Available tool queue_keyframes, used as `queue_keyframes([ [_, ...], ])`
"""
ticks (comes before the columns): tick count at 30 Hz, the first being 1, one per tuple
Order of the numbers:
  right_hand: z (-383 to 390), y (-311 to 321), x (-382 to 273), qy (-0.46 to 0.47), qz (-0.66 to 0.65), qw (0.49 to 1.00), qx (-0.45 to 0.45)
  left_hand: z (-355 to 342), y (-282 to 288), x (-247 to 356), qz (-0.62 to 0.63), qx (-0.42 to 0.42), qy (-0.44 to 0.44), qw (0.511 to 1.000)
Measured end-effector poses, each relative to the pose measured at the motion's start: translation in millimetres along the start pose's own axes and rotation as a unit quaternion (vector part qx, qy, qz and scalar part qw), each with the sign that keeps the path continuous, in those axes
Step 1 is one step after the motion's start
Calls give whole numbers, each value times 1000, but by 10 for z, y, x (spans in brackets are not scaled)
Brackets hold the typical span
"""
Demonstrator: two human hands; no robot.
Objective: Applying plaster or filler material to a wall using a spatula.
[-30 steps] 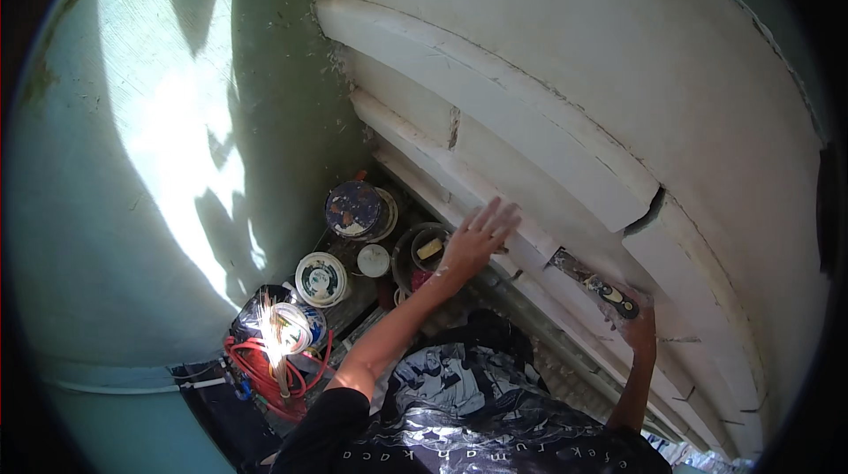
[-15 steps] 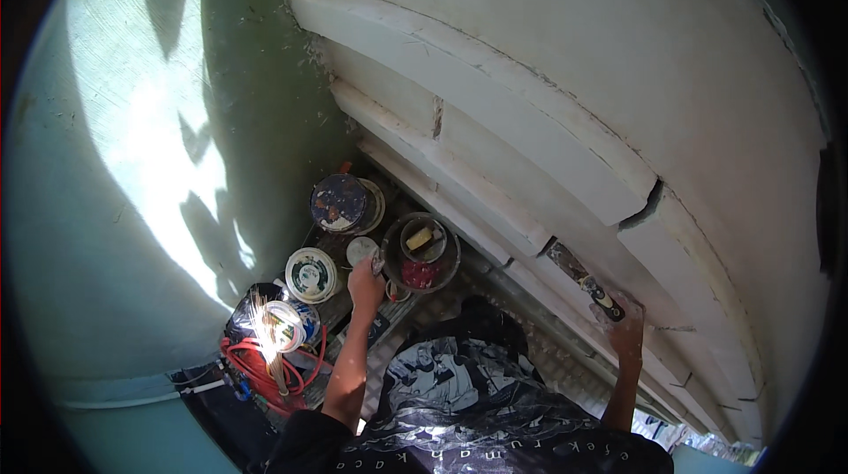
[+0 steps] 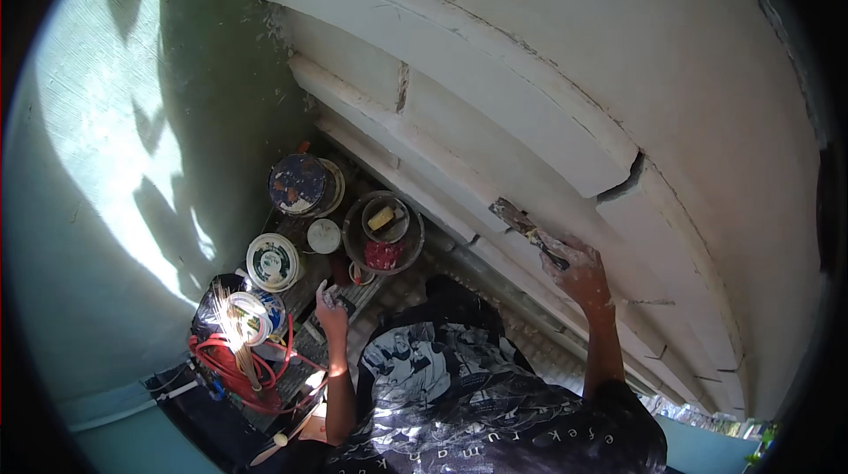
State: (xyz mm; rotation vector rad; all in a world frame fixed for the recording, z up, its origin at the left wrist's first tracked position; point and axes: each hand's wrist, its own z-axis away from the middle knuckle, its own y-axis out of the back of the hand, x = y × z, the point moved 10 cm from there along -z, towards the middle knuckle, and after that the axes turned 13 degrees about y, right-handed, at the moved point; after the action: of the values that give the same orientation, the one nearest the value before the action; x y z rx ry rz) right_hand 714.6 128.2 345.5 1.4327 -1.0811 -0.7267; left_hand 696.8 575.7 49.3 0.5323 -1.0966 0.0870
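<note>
My right hand (image 3: 583, 275) is closed round the handle of a putty knife (image 3: 523, 225). The knife's smeared blade points up and left, across the lip of a pale wall ledge (image 3: 433, 151) near a dark break; whether it touches is unclear. White residue spots my right fingers. My left hand (image 3: 332, 310) is held low beside the buckets, fingers bent together, with something greyish at the fingertips that is too small to name. Right of the left hand is a dark basin (image 3: 415, 249) holding a smaller bowl with a yellow block (image 3: 382, 219) and a red cloth-like lump (image 3: 383, 254).
A paint-spattered bucket (image 3: 299, 184), a white lidded tub (image 3: 273, 262) and a round pale lid (image 3: 324, 235) stand on planks. A red hose (image 3: 216, 355) coils near a bundle of thin sticks (image 3: 238, 346). Curved, cracked ledges (image 3: 459, 41) run along the wall.
The putty knife has moved up and left along the ledge, its handle turning in my right hand. My left hand has drawn back from the basin toward me. The whole view has shifted slightly.
</note>
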Motion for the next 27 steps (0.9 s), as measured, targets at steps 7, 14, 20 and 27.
queue_keyframes([
  [7,-21,165,-13,-111,-50,989,-78,-41,94,42,34,-5,5,999],
  [14,-58,197,-4,-140,-76,987,-25,-104,-277,-103,42,-51,33,997],
  [20,105,225,182,-218,-267,939,2,33,-293,-293,12,-53,-12,998],
  [27,-231,-66,8,-166,-296,931,135,100,-197,-190,151,-39,84,984],
])
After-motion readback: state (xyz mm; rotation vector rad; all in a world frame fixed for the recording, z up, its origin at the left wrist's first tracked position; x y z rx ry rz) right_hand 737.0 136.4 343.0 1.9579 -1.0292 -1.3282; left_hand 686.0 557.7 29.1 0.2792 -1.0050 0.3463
